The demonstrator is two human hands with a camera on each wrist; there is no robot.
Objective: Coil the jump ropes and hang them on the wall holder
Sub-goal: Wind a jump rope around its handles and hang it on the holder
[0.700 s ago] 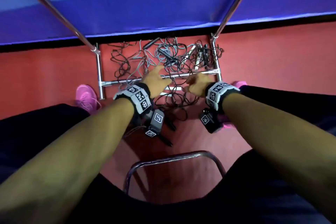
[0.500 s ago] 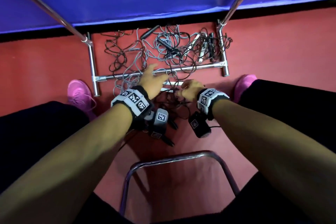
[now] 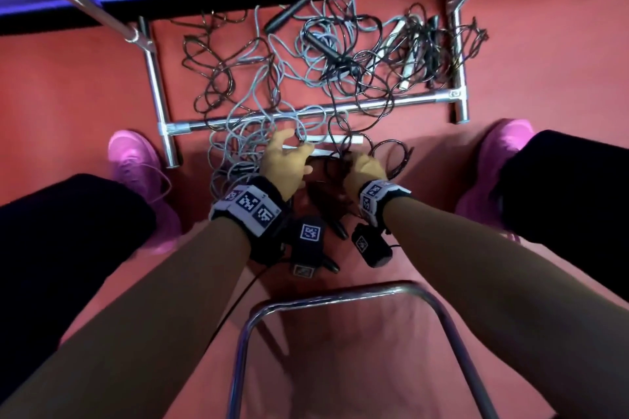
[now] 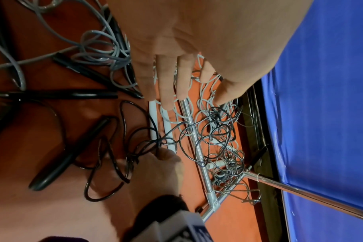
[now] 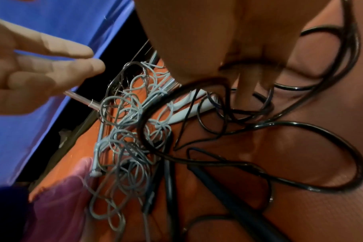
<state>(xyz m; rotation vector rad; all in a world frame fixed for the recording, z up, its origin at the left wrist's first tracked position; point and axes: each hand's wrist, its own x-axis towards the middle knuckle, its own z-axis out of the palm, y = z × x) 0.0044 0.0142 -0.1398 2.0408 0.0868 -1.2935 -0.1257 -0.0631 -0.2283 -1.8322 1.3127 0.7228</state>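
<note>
Head view: jump ropes (image 3: 326, 48) lay tangled on the floor (image 3: 85, 78) ahead of me, across a metal frame (image 3: 418, 101); white handles (image 3: 335, 139) lay crosswise, just beyond my left hand (image 3: 284, 163), the nearer one; left wrist view: left hand flat-open, empty, above them; right wrist view: right hand (image 5: 207, 32) pinched a black rope (image 5: 288, 122).

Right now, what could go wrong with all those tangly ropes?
The right hand pinches a black rope that crosses the loops of the grey rope, so pulling may tighten the tangle. Ropes also lie across the metal bar, so one could snag there.
</note>
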